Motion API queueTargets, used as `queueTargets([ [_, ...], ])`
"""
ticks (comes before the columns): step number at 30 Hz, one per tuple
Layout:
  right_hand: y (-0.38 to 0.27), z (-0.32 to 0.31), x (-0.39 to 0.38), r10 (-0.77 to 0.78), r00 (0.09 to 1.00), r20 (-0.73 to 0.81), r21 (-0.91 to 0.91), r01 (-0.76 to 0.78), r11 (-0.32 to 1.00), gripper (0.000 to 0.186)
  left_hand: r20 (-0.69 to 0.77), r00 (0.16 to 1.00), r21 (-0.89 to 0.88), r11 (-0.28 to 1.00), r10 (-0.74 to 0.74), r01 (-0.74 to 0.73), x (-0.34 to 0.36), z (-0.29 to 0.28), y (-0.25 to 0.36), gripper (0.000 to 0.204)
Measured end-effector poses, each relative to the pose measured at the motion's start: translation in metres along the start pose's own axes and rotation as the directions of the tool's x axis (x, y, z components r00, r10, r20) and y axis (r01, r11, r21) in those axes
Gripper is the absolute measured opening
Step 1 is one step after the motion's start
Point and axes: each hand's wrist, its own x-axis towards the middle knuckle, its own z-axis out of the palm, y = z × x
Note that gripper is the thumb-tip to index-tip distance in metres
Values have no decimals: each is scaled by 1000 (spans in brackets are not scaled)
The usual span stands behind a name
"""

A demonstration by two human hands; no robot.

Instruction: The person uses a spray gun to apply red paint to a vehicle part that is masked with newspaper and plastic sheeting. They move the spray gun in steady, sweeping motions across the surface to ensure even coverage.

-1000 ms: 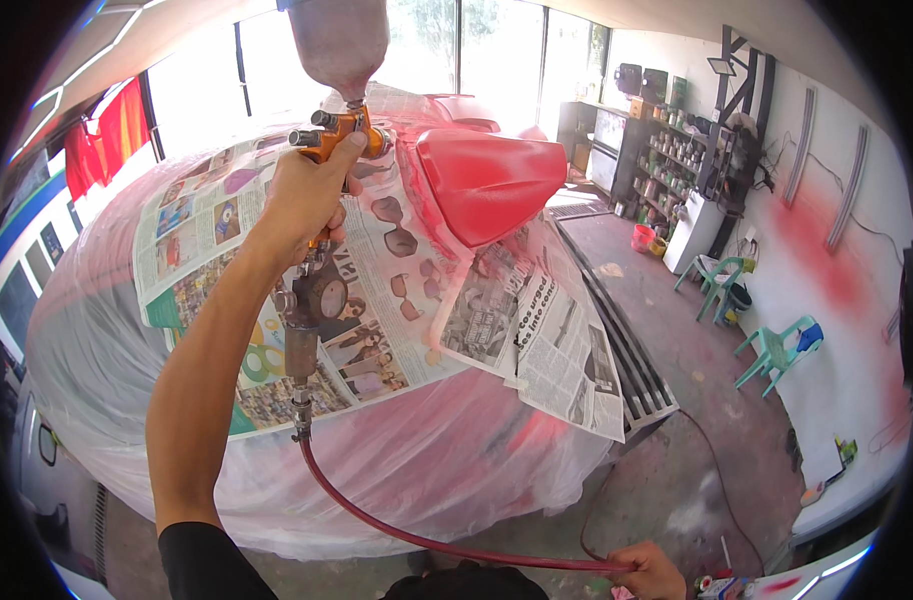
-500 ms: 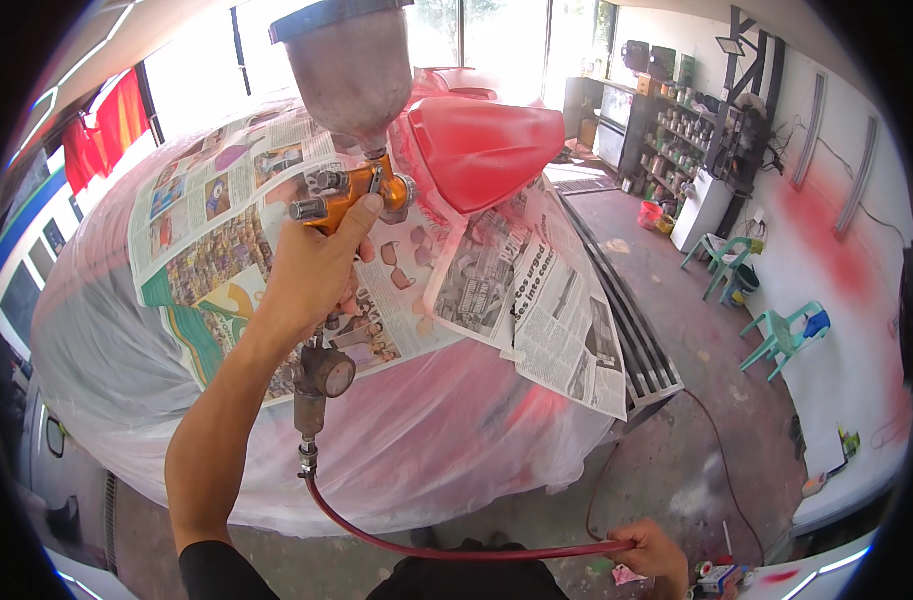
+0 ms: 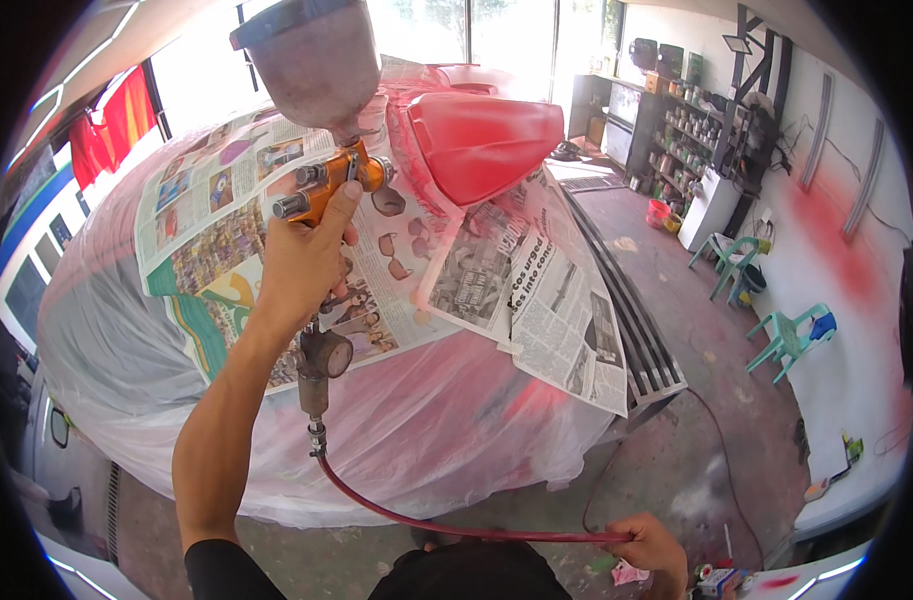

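Note:
My left hand (image 3: 311, 250) is wrapped round an orange spray gun (image 3: 328, 188), thumb along its back. A grey paint cup (image 3: 316, 75) sits on top of the gun, tilted slightly left. Below my fist hang a round gauge (image 3: 328, 354) and the fitting of a dark red air hose (image 3: 416, 522). The hose curves down and right to my right hand (image 3: 648, 543), which is closed round it. Beyond the gun is a glossy red mirror-shaped part (image 3: 488, 150), its surface wet-looking. Newspaper sheets (image 3: 376, 290) surround it, some dusted with red.
Translucent plastic sheeting (image 3: 456, 420) covers the large body beneath the paper. A dark ribbed grille (image 3: 636, 310) runs along its right side. Green plastic chairs (image 3: 788, 335), a shelf of cans (image 3: 681, 140) and red-sprayed wall (image 3: 836, 235) lie to the right. The hose trails over the floor.
The spray gun, in my left hand, has shifted left, away from the red part, and its cup leans a little more left. My right hand stays on the hose.

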Motion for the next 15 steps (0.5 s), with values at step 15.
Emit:
queueTargets([
  [15,37,1,15,150,981,-122,34,-147,989,33,118,992,-29,999,-33,36,-35,34,-22,44],
])
